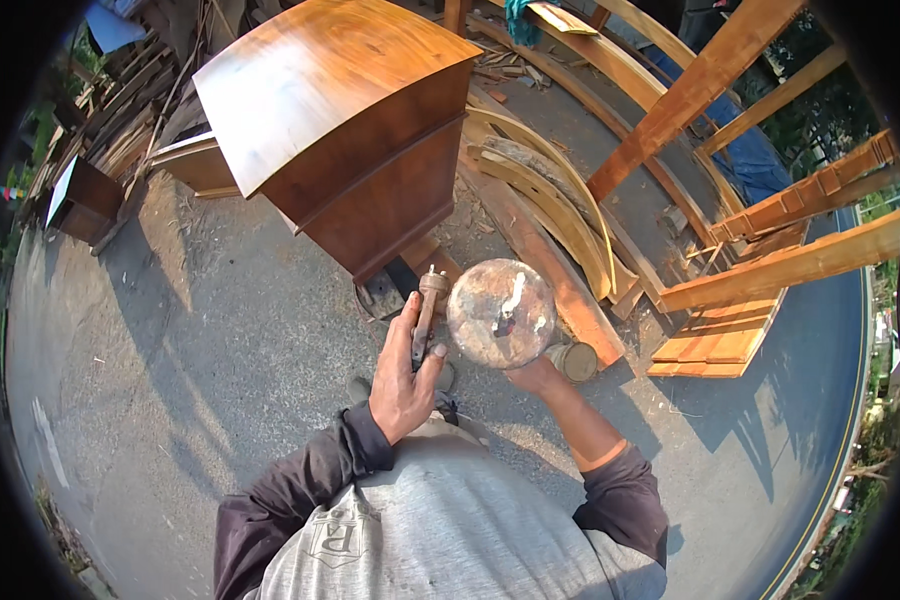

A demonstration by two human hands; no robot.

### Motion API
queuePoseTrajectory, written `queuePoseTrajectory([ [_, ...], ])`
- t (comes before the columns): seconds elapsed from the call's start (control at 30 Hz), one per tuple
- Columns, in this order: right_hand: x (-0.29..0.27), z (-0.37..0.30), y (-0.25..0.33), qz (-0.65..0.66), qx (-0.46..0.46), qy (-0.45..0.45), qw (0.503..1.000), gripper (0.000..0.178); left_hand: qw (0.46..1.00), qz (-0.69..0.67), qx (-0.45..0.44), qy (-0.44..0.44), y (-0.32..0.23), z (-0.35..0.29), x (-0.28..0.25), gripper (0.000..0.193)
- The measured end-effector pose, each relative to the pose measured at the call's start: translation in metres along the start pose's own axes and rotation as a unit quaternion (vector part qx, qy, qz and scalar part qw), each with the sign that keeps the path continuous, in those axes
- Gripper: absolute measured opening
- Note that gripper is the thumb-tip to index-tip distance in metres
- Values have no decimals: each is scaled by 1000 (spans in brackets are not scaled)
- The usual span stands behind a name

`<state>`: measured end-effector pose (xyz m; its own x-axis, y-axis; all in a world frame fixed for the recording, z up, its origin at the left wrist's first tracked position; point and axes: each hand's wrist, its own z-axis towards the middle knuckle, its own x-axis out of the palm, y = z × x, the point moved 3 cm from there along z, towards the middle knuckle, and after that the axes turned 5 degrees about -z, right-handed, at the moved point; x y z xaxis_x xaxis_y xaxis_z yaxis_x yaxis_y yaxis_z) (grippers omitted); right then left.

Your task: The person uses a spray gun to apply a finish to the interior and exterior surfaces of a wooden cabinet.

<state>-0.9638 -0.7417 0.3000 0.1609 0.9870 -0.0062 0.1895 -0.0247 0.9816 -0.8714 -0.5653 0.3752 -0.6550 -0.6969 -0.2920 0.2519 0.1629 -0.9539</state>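
Note:
In my left hand (400,385) is a worn, brownish metal tool that looks like a spray gun (428,308), with a round head at its far end. My fingers lie along its left side and my thumb is on its right. Just right of it is a round, paint-stained cup (500,315), its top smeared with white and dark marks. My right hand (536,374) reaches under the cup's near edge, and its fingers are hidden below. Whether the cup and the tool are joined, I cannot make out. Beyond both hands stands a glossy reddish-brown wooden cabinet (370,190) with a curved top.
A tin can (574,361) stands on the pavement right of my right hand. Curved wooden pieces (550,210) and a long plank (555,270) lie ahead right, near a wooden frame (670,110). At far left are a small dark box (88,205) and piled scrap wood (110,110).

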Motion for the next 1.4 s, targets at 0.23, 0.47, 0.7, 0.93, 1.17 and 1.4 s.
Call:
queuePoseTrajectory([
  [0.23,79,24,-68,-233,-145,-143,951,94,982,-83,-115,-122,62,14,46,76],
  [0.47,18,55,-74,-129,-52,-287,948,65,984,131,-121,-5,81,27,21,86],
  [0.7,-92,144,-58,-250,-242,-481,805,29,946,82,-305,-74,196,-86,-86,65],
  [0.93,-45,175,-50,-165,-221,-393,877,19,859,273,-390,-190,299,-227,-154,56],
  [1.17,39,155,-67,-71,-137,-231,961,15,861,250,-363,-253,298,-239,-160,54],
  [1.4,103,111,-66,-48,-105,-78,990,38,858,219,-398,-240,289,-227,-158,55],
])
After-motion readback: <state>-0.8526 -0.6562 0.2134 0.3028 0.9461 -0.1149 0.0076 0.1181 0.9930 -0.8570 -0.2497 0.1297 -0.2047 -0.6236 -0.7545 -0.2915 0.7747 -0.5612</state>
